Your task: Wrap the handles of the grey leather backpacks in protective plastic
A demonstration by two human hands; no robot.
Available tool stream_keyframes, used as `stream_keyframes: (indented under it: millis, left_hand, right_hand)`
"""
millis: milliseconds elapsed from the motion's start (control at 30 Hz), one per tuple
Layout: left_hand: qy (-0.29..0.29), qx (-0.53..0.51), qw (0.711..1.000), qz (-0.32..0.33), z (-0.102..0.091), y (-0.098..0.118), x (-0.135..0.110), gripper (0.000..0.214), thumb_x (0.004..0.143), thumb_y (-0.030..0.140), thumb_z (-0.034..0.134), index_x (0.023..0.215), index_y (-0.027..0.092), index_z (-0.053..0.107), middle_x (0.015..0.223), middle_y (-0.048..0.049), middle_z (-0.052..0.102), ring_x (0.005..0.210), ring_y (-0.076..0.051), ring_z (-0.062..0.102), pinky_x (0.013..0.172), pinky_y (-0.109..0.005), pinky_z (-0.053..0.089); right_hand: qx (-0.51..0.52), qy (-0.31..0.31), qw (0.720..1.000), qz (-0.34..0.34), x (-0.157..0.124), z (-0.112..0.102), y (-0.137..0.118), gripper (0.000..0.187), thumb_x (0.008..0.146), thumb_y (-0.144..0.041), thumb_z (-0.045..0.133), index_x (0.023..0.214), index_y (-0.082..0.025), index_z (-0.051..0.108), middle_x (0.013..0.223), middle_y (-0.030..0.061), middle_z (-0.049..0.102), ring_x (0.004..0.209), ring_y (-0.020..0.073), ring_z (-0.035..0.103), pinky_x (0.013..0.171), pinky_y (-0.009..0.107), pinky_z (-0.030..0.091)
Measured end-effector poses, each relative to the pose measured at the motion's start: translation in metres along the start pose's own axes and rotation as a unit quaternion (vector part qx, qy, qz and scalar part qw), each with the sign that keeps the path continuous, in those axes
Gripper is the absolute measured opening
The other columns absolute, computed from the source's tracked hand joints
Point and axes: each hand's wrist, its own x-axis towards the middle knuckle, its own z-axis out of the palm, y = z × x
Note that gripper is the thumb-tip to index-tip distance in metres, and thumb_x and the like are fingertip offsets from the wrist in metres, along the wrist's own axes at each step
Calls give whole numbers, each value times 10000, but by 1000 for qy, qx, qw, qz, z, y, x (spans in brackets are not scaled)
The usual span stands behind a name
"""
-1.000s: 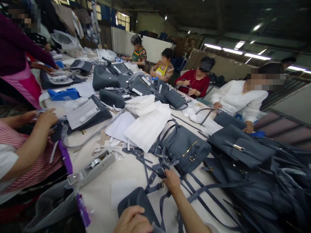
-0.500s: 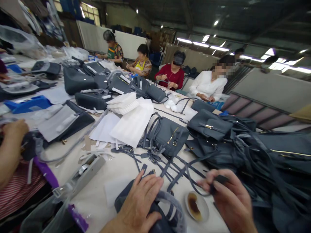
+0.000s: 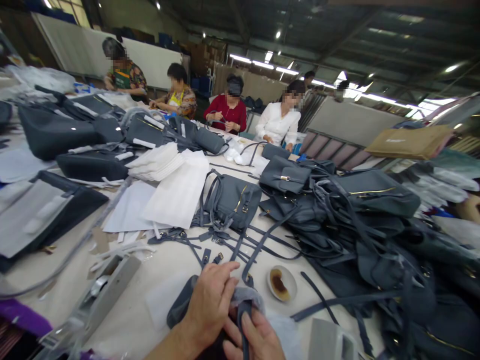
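Observation:
A dark blue-grey handbag (image 3: pixel 180 302) lies at the near edge of the table, mostly hidden under my hands. My left hand (image 3: pixel 210 299) grips its upper part, fingers bent toward a plastic-wrapped handle (image 3: pixel 252 297). Beside it, my right hand (image 3: pixel 260 336) is closed with the thumb pressed on a dark strap (image 3: pixel 244 325). Where the strap meets the bag is hidden. Just beyond my right hand is a small white dish (image 3: pixel 290 290) with brown liquid in it.
Dark bags with straps are heaped at right (image 3: pixel 352 240). A small backpack (image 3: pixel 240 197) stands ahead, loose buckled straps (image 3: pixel 221 237) before it. White sheets (image 3: pixel 180 192) and a grey tape dispenser (image 3: pixel 108 290) are at left; a grey block (image 3: pixel 330 340) is near right. Several people sit across the table.
My view has turned right. My right hand has come down and left to the bag, and the dark piece it held no longer shows in it. It now grips a strap beside my left hand.

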Motion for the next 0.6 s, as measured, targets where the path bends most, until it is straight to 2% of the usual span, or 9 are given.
stream_keyframes:
  millis: [33,100,167,233,300,367,433,533,600]
  left_hand:
    - [-17,-11,999,-35,-1,2,2,295,904,253,457,1102,196,668,978,-79,733,917,-233,641,843,-361,497]
    - [-70,-34,993,-88,-4,5,9,259,881,280,500,1032,206,698,931,-52,741,876,-219,648,803,-315,487]
    - [-140,-48,983,-109,-7,10,18,208,857,270,521,877,206,718,789,-14,724,750,-187,637,694,-264,466]
    - [-166,-31,981,-92,-9,16,25,194,834,229,533,730,196,693,653,8,661,655,-165,593,621,-245,426]
    - [-100,26,994,-33,-10,24,27,200,830,192,529,685,190,667,674,-7,636,705,-177,570,672,-269,423]
    - [9,83,995,47,-12,32,19,225,859,181,496,717,190,670,764,-41,633,788,-198,551,743,-308,428]
    - [59,89,988,115,-13,37,2,272,896,186,448,775,192,691,771,-55,608,769,-190,541,716,-300,441]
    - [3,-9,990,143,-13,35,-33,299,920,198,424,894,188,722,711,-47,591,656,-152,557,611,-244,460]
    - [-30,-114,990,83,-10,30,-55,275,915,211,450,942,179,721,737,-49,605,607,-132,580,571,-227,477]
  right_hand:
    - [20,19,1000,6,6,4,1,507,680,-506,789,1067,-241,598,899,48,745,590,185,719,434,244,527]
    - [37,55,998,7,16,9,3,604,622,-572,799,1055,-211,583,767,18,735,324,105,577,276,175,382]
    - [26,75,997,-14,21,12,1,643,565,-601,816,1002,-188,586,695,-2,714,249,65,485,220,145,274]
    - [24,80,996,-40,21,11,-4,629,539,-589,835,945,-175,592,668,-10,702,280,55,500,229,123,261]
    - [15,44,998,-38,16,7,-9,600,558,-590,826,914,-162,605,681,11,710,350,73,563,258,118,298]
    - [-22,-34,999,-5,8,-1,-12,546,595,-597,802,850,-148,624,644,29,708,404,104,616,292,128,337]
    - [-66,-121,990,40,1,-10,-10,492,634,-602,775,785,-156,632,587,24,693,430,125,644,342,149,381]
    - [-100,-192,974,71,-8,-18,-7,442,704,-630,700,752,-195,646,563,-1,675,431,131,635,424,205,448]
    - [-137,-212,966,58,-12,-18,-10,429,746,-639,647,726,-211,661,582,0,672,457,150,634,478,258,489]
